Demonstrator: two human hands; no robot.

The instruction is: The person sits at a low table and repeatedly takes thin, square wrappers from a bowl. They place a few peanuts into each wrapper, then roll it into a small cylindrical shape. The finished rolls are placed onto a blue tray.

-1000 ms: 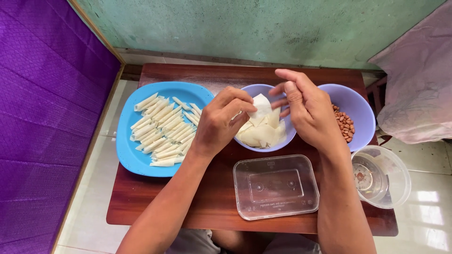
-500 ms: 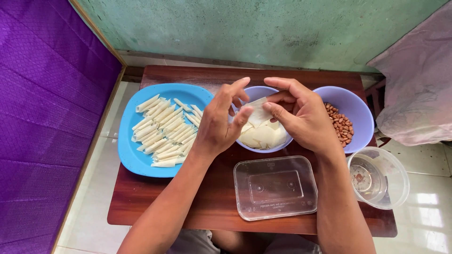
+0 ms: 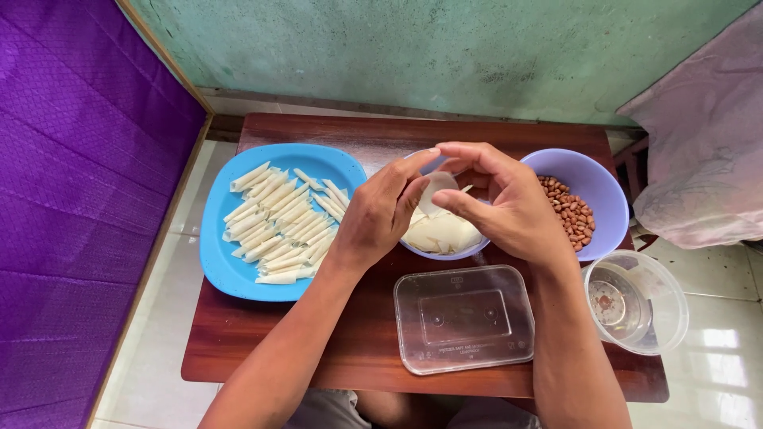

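Both hands meet over the middle bowl (image 3: 469,253), a pale lilac plastic one on the small dark wooden table (image 3: 318,349). The left hand (image 3: 380,216) and the right hand (image 3: 509,208) together pinch a thin, pale cream wrapper sheet (image 3: 435,193), soft and slightly translucent, its edge curling. The left thumb and forefinger are pressed on its left edge, and the right thumb and fingers curl round its right side, closed on it. The sheet is lifted just above the bowl, standing more or less on edge, its long axis running from near to far and leaning a little to the right at the top. Below it in the bowl lies a loose stack of more sheets (image 3: 443,233), flat and matte.

To the left, a round blue plastic plate (image 3: 230,274) bears many thin rolled sticks (image 3: 278,226), off-white and tube-shaped, most lying side by side with their long axes slanting from near left to far right. To the right, a second lilac bowl (image 3: 592,171) holds reddish-brown peanuts (image 3: 568,213). Near the person sits a clear rectangular plastic container (image 3: 465,318) with rounded corners. At the table's right near corner rests a clear round tub (image 3: 636,302), glossy.
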